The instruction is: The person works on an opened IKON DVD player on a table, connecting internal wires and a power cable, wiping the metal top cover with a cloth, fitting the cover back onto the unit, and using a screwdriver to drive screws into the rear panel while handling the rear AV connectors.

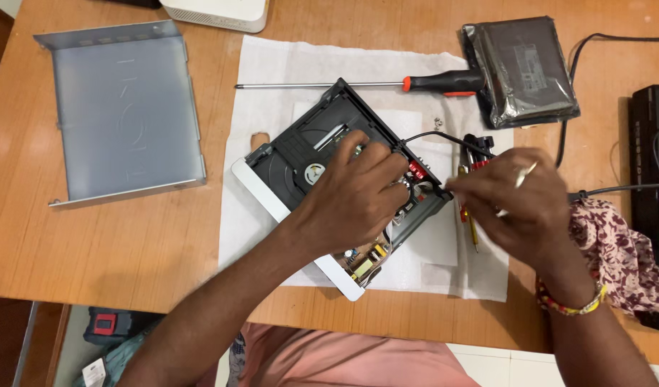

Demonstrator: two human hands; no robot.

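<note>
Your left hand (358,190) lies curled, palm down, on the opened disc player (344,193), holding nothing. Your right hand (516,201) pinches something at the player's rear corner; what, you can't tell. Under both is white paper (286,72) on a wooden table (114,244). The player's long axis runs diagonally, front panel toward you, with a screwdriver (387,84) beyond your knuckles.

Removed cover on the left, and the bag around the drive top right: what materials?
Removed cover: looks like sheet metal, matte grey, with thin folded edges and stamped ribs. Bag: seems to be a thin metallised plastic film, glossy and crinkled, semi-transparent over the dark flat drive inside.
</note>
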